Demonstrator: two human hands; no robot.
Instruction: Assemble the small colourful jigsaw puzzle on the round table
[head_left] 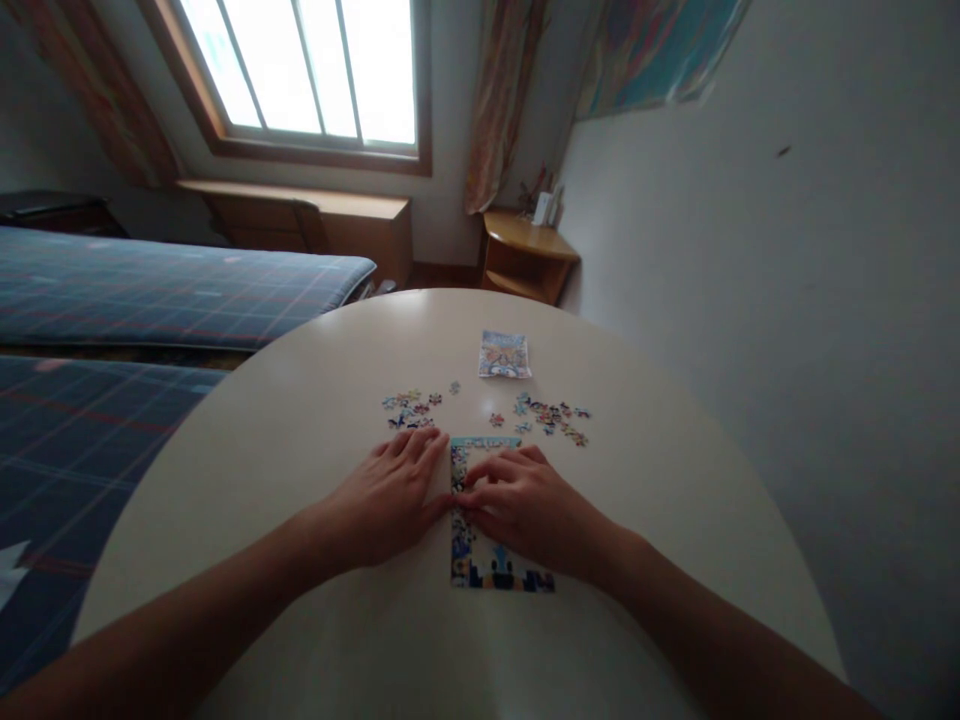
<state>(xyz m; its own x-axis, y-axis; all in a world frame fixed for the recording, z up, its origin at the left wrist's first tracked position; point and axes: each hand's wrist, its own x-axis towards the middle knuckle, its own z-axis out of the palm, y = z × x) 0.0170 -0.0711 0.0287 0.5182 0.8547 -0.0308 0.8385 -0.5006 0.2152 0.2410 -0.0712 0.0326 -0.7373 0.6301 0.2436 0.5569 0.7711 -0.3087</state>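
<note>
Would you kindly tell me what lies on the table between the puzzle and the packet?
In the head view, one loose reddish piece lies between the puzzle and the packet; other pieces lie to its right.

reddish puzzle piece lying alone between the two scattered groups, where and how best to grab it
Probably best pinched by opposite edges, from straight above: the reddish puzzle piece is small and lies flat on the table, with bare surface around it for fingertips.
</note>
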